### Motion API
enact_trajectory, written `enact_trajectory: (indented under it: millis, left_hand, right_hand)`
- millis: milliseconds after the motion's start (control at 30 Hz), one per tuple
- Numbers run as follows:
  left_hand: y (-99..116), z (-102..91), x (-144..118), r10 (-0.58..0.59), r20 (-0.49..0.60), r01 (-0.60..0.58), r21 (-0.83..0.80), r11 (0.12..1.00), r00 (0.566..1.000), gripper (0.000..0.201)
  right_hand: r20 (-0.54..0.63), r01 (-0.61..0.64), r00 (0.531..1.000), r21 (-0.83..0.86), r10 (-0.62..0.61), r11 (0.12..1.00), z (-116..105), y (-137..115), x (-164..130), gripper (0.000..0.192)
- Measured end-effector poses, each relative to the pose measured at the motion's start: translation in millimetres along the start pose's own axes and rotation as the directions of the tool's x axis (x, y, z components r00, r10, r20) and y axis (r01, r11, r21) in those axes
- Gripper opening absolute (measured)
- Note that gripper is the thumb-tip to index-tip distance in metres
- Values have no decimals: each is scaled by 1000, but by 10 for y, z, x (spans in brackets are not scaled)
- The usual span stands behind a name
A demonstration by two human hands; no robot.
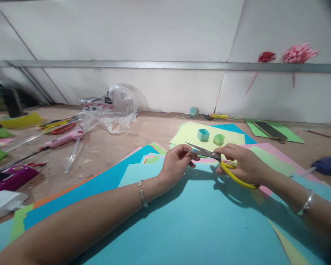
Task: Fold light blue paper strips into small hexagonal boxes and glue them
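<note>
My right hand (pixel 241 162) is closed around the yellow handles of a pair of scissors (pixel 205 152). The blades are spread and point left, towards my left hand (pixel 179 160). That hand pinches a small piece of blue paper (pixel 194 150), mostly hidden by the fingers and blades. Both hands are above a large light-blue paper sheet (pixel 198 221) on a stack of coloured sheets. Just beyond them, a small folded blue paper cup (pixel 203 134) and a green one (pixel 219 138) rest on pale yellow paper (pixel 184 132).
A pink glue gun (pixel 64 138), a clear plastic bag (pixel 118 110) and a purple power strip (pixel 13 178) lie to the left. At right are a phone (pixel 270 130) and a blue glue gun (pixel 328 167). Pink paper flowers (pixel 300 54) hang on the wall rail.
</note>
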State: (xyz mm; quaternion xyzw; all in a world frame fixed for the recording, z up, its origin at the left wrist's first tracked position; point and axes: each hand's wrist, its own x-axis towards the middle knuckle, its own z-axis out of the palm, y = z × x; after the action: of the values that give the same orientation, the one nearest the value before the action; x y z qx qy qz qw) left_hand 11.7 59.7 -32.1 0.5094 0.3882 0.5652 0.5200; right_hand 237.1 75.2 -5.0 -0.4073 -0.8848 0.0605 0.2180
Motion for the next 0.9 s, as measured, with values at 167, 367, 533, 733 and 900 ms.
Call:
enact_trajectory:
  millis: [167, 367, 533, 733, 900]
  left_hand:
    - [11, 13, 2, -5, 0, 5, 5, 1000, 1000, 9]
    - [16, -1, 3, -10, 0, 10, 21, 1000, 1000, 9]
    - [-13, -12, 10, 3, 20, -4, 18, 1000, 1000, 8]
    - [-23, -14, 5, 25, 29, -25, 28, 999, 999, 7]
    - [-20, -17, 7, 13, 30, -14, 47, 999, 999, 5]
  right_hand:
    - [-24, 59, 998, 11, -59, 998, 24, -38, -1, 31]
    - [-24, 70, 997, 16, -69, 997, 36, -48, -10, 31]
    - [30, 64, 997, 9, -64, 998, 25, -46, -20, 32]
    - [35, 102, 994, -30, -101, 994, 15, -55, -20, 35]
    - [52, 122, 991, -46, -120, 991, 25, -62, -23, 39]
